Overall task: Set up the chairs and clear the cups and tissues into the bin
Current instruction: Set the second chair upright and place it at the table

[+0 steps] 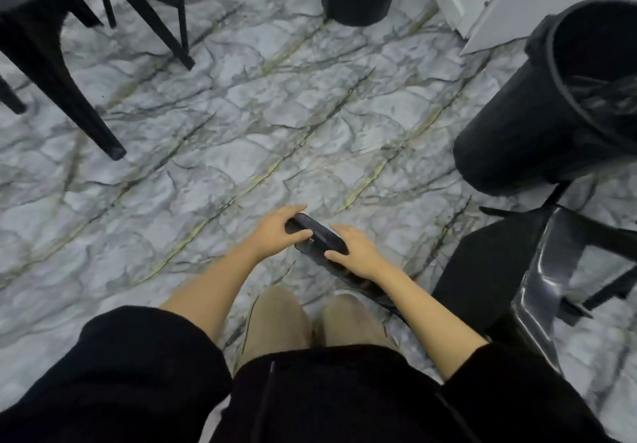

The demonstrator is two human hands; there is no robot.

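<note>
Both our hands clasped a dark chair's top rail: our left hand [281, 227] wrapped its upper end, our right hand [355, 253] closed lower down, the toppled chair [537, 280] lying at our right. Left stood another chair [51, 46] upright; farther right, the black bin [524, 125] leaned beside the toppled chair on the marble floor [258, 125].

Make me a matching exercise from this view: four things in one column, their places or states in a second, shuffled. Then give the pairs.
Things:
1. black bin
2. left hand
3. right hand
4. upright chair

Places or states:
A. far left, legs on the marble floor
B. on the near end of the dark chair back
C. far right, open, lined with a bag
D. on the far end of the dark chair back

Pairs: 1-C, 2-D, 3-B, 4-A
</note>
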